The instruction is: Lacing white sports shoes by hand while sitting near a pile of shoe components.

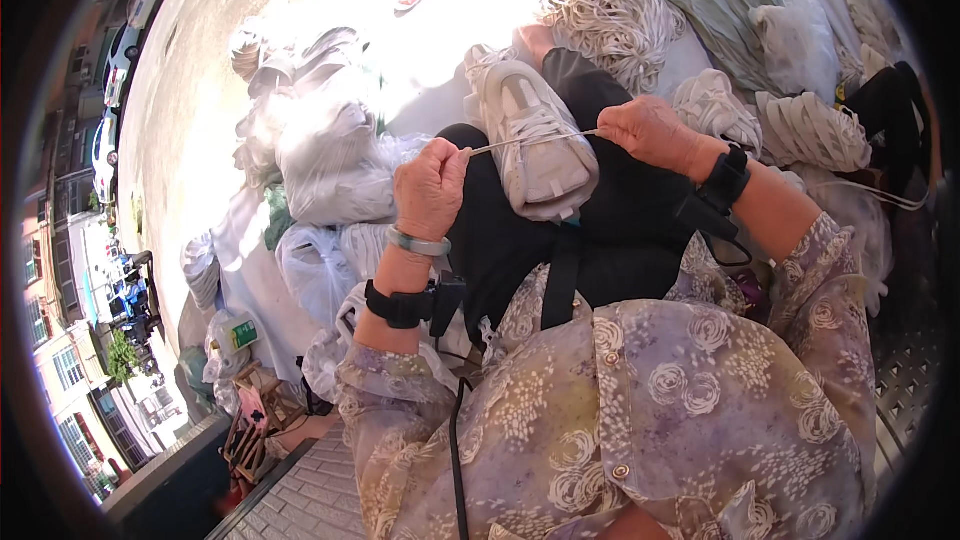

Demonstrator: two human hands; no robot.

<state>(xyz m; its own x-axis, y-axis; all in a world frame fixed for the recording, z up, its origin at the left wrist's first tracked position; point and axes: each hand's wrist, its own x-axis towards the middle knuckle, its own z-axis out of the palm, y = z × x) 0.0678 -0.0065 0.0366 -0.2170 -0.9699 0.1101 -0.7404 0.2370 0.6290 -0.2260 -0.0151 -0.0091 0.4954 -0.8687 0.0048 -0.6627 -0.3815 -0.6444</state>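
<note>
— What lies about you, biggest first?
— Bulging white plastic bags sit beside your left leg, perhaps to be within reach. Your black trousers bear a white sneaker, laces up between your thighs, which likely steadies it.
— And your fingers?
— Your left hand and right hand are clenched, each pinching the pale shoelace; their wide spread seems meant to tension it across the sneaker.
</note>
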